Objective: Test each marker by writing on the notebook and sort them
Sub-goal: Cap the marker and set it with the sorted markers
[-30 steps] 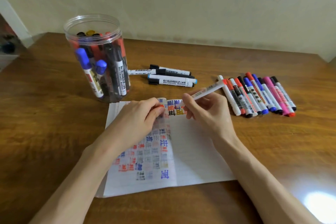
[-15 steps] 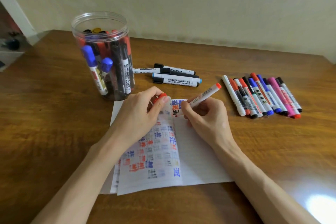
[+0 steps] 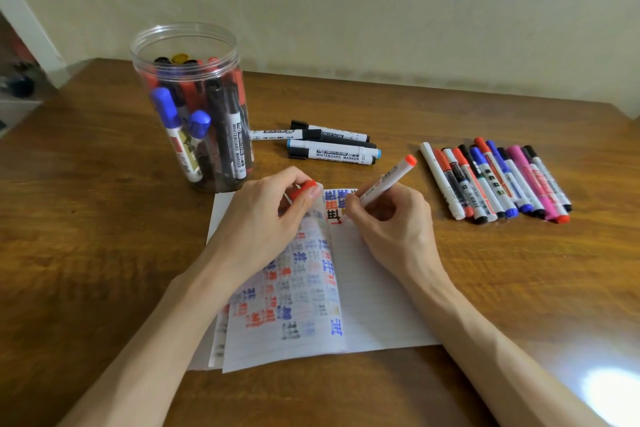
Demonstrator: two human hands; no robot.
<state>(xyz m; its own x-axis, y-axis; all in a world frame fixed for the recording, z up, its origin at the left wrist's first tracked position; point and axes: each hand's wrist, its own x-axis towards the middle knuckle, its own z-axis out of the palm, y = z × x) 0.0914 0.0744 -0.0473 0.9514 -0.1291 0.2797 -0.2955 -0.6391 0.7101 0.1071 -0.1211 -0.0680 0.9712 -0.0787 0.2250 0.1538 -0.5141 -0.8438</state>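
An open notebook [image 3: 374, 295] lies on the wooden table, its pages covered with red, blue and black test marks. My right hand [image 3: 391, 225] grips a white marker with a red end [image 3: 388, 180], its tip down on the top of the right page. My left hand [image 3: 263, 218] rests on the left page and pinches the marker's red cap [image 3: 303, 189]. A clear plastic jar [image 3: 194, 107] holding several markers stands at the back left.
Several markers [image 3: 495, 180] lie side by side in a row to the right of the notebook. A small group of whiteboard markers [image 3: 329, 146] lies behind the notebook, beside the jar. The wall runs along the table's far edge.
My right hand has brought the marker down from a raised, slanted hold until its tip meets the page. My left hand stays on the left page with the cap.
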